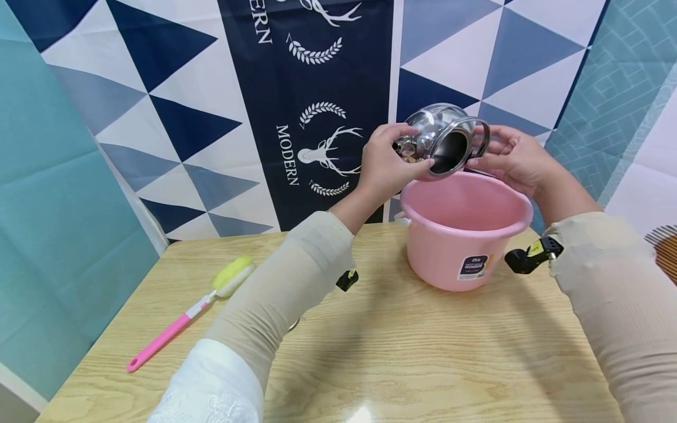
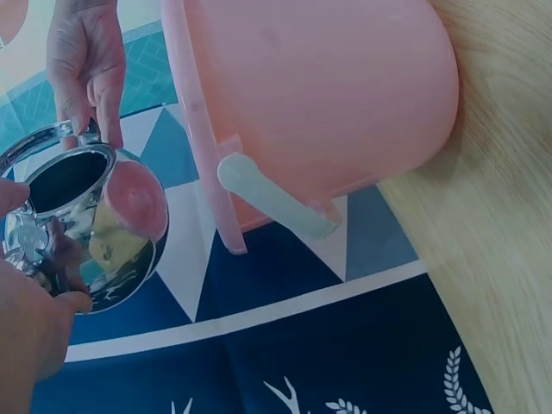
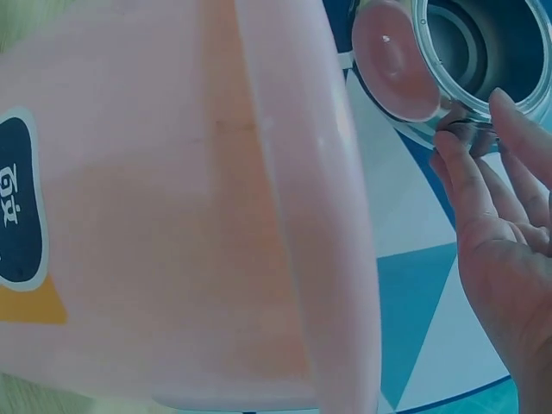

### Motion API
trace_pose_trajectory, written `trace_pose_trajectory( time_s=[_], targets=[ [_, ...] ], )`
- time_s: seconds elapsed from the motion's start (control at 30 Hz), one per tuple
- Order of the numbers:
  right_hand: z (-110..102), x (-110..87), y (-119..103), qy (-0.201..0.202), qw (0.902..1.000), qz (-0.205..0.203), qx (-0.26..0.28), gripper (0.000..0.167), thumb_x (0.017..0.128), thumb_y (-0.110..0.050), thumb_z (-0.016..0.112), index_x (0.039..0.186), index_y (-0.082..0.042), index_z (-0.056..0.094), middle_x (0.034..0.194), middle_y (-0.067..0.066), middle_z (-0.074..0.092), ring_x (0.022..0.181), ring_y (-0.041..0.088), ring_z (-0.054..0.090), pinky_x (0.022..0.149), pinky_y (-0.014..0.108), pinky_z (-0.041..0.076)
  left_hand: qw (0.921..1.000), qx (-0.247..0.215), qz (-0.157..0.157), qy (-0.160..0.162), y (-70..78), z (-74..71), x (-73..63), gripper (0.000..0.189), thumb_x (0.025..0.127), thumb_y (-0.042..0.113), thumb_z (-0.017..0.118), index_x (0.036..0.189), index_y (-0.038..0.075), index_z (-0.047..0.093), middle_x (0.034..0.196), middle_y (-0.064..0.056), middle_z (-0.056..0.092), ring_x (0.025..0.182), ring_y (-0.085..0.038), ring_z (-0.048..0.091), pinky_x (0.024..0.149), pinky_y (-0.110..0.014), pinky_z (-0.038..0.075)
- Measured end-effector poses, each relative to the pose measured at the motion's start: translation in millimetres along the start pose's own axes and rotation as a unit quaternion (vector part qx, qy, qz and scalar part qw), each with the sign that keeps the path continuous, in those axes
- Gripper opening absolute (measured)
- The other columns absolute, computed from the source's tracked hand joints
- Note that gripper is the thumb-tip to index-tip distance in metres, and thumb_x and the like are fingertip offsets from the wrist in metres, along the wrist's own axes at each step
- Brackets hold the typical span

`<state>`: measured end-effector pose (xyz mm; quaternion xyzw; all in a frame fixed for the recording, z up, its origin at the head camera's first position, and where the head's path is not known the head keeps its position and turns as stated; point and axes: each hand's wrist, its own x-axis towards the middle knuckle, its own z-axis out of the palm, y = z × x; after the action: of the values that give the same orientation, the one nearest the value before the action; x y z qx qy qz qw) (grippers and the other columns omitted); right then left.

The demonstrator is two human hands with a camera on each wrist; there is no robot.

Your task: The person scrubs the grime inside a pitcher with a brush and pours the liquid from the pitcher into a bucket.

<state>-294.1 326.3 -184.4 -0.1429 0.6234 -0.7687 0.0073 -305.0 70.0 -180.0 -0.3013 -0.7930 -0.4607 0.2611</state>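
Observation:
A shiny metal teapot [image 1: 436, 132] is held tilted above the pink bucket [image 1: 460, 258], its lidless mouth facing toward me. My left hand [image 1: 388, 155] grips its left side, the thumb near the rim. On the other side, my right hand [image 1: 515, 155] pinches the teapot where the arched handle joins the body. The left wrist view shows the teapot [image 2: 129, 233] beside the bucket's rim, with the left hand [image 2: 30, 328] at a fitting on its side. In the right wrist view, fingertips of the right hand [image 3: 500, 233] touch the teapot below its open mouth.
A sponge brush [image 1: 182, 320] with a pink handle lies on the left of the wooden table [image 1: 402, 352]. A small curved metal edge [image 1: 294, 324] peeks out beside my left sleeve. Behind the table hangs a patterned cloth [image 1: 317, 88]. The bucket has a white handle [image 2: 276, 198].

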Motion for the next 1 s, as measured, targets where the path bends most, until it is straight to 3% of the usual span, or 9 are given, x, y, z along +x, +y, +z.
trace_pose_trajectory(
  time_s=[0.27,1.0],
  targets=[
    [-0.5,0.6,-0.9,0.004,0.9993,-0.011,-0.036,0.065,0.082,0.022,0.061,0.135,-0.012,0.044,0.112,0.005,0.069,0.093,0.018,0.069,0.073,0.029,0.056,0.9994,0.03,0.003,-0.018,3.7,-1.3,1.9,0.053,0.073,0.023,0.086,0.121,0.01,0.069,0.132,-0.002,0.055,0.123,-0.009,0.046,0.094,-0.009,0.033],
    [0.1,1.1,1.3,0.016,0.9988,-0.035,-0.031,0.067,0.079,0.024,0.064,0.131,-0.014,0.045,0.104,0.007,0.072,0.089,0.017,0.069,0.071,0.028,0.056,0.9978,0.057,0.024,-0.024,9.5,-0.7,2.0,0.048,0.074,0.022,0.086,0.118,0.01,0.069,0.134,-0.002,0.053,0.126,-0.011,0.044,0.096,-0.009,0.031]
  ],
)
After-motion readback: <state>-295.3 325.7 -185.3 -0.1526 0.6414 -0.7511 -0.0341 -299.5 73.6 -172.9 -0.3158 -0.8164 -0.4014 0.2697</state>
